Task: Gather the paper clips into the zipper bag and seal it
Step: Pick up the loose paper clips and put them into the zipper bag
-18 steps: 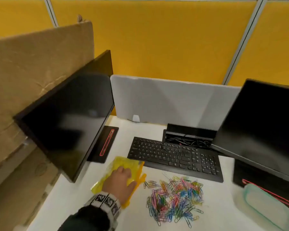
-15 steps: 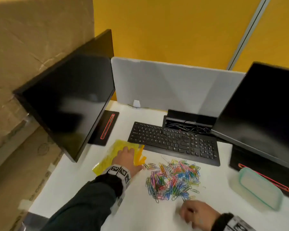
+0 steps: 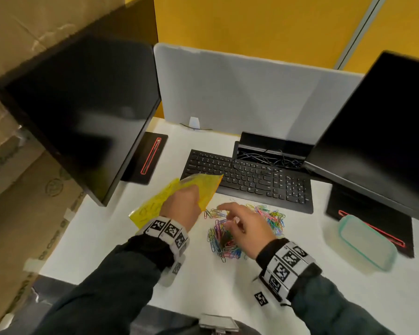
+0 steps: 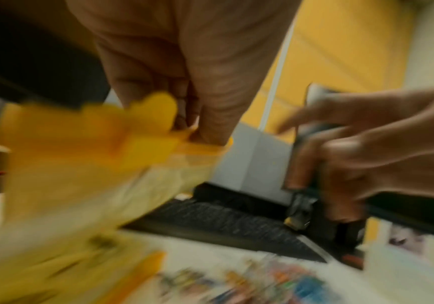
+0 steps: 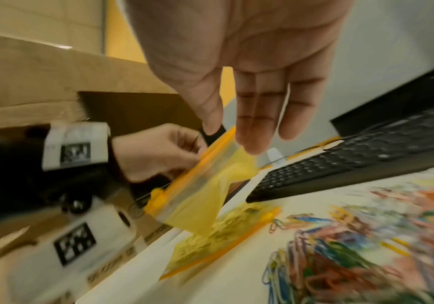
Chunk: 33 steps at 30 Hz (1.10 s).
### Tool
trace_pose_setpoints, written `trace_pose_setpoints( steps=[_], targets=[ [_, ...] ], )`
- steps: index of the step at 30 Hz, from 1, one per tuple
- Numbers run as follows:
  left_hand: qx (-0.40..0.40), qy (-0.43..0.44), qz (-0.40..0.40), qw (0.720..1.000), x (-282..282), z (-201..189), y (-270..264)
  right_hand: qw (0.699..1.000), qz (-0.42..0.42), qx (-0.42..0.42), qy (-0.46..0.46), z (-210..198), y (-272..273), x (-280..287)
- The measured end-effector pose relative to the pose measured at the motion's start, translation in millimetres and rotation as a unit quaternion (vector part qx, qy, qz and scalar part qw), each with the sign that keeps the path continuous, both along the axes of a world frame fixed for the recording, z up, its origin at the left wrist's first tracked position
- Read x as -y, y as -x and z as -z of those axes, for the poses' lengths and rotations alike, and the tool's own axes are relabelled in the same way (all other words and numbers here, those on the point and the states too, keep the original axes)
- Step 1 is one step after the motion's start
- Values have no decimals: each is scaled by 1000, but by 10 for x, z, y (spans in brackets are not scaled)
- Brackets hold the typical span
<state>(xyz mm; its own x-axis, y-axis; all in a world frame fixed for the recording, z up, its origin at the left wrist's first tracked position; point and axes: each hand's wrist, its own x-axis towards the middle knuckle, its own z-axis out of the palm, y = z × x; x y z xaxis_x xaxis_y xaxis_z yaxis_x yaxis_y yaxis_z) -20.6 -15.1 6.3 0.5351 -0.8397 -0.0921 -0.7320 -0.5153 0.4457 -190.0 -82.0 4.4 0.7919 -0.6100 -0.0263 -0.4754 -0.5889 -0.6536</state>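
Observation:
A pile of coloured paper clips (image 3: 224,240) lies on the white desk (image 3: 203,281) in front of the keyboard. My left hand (image 3: 182,205) pinches the orange zipper edge of the yellow zipper bag (image 3: 205,187) and holds that end tilted up off the desk, left of the clips. In the right wrist view the bag (image 5: 205,185) hangs from the left hand (image 5: 158,152), with more yellow plastic (image 5: 226,232) flat on the desk under it. My right hand (image 3: 228,213) hovers over the clips with straight fingers (image 5: 252,123) near the bag's edge, holding nothing.
A black keyboard (image 3: 247,180) lies just behind the clips. Dark monitors stand at left (image 3: 82,112) and right (image 3: 385,129). A clear container with a teal rim (image 3: 365,243) sits at the right. Cardboard (image 3: 22,189) borders the desk's left side.
My left hand lay flat on the bag; now it has lifted the bag's zipper end off the desk. The right hand came into view and moved up over the clips toward the bag.

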Motion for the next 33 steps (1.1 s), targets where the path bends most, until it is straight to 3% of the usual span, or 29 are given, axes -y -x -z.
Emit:
trace_pose_setpoints(
  steps=[2,4,8,11,15,17,19,20,22,24,25,29,33],
  targets=[
    [-22,52,28,998,-38,-122,165,997,-49,-21,57,-33,-120,-72],
    [-64,113,29,991,-67,-205,222,996,-27,-30,74,-14,-151,-71],
    [-163,209,-64,962,-123,-383,42,998,18,-55,26,129,1,84],
    [-211,170,7,963,-145,-402,51,995,28,-68,-67,201,76,124],
    [-141,71,144,977,-168,-224,182,966,66,44,-248,230,121,125],
    [-107,57,142,982,-143,-140,193,946,131,121,-270,254,196,175],
    [-69,39,131,988,-93,-113,224,937,231,154,-211,266,325,277],
    [-61,30,127,990,-64,-101,250,942,265,131,-158,287,397,341],
    [-61,17,114,991,-9,-71,308,963,261,-28,-69,378,526,469],
    [-75,7,100,992,19,-56,373,955,214,-202,-32,513,603,576],
    [-92,3,97,991,28,-49,407,947,200,-250,-34,572,623,629],
    [-204,-14,102,973,32,-54,477,947,168,-272,-28,657,651,742],
    [-113,-65,183,975,61,-13,441,955,168,-242,20,673,615,680]
  ],
)
